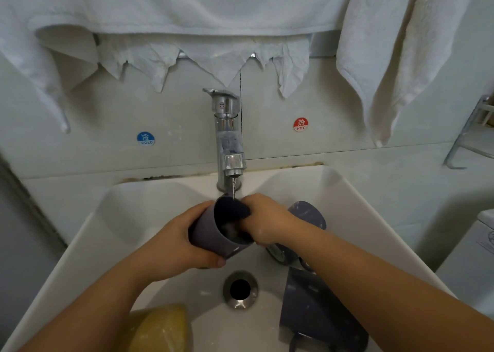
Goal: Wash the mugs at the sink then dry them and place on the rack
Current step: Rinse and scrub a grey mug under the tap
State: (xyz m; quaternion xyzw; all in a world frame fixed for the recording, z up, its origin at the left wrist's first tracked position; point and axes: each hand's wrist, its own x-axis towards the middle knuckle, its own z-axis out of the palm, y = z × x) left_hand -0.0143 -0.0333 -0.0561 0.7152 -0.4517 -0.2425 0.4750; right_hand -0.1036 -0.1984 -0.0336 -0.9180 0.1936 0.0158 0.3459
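Observation:
A grey-purple mug (213, 234) is held tilted over the white sink (88, 234), its mouth turned toward me. My left hand (176, 244) grips the mug's outside from the left. My right hand (264, 220) has its fingers curled over the far rim and reaching inside the mug. A thin stream of water (234, 188) falls from the chrome tap (227, 138) onto the mug's rim. A second mug (307, 218) lies on its side behind my right forearm. A third mug (312, 311) lies at the lower right of the basin.
A yellow sponge (163, 327) lies in the basin's lower left. The drain (240, 289) is open in the middle. White towels (387, 57) hang above the tap. A metal wall rack (473, 138) is at the right edge. Cold and hot stickers mark the tiles.

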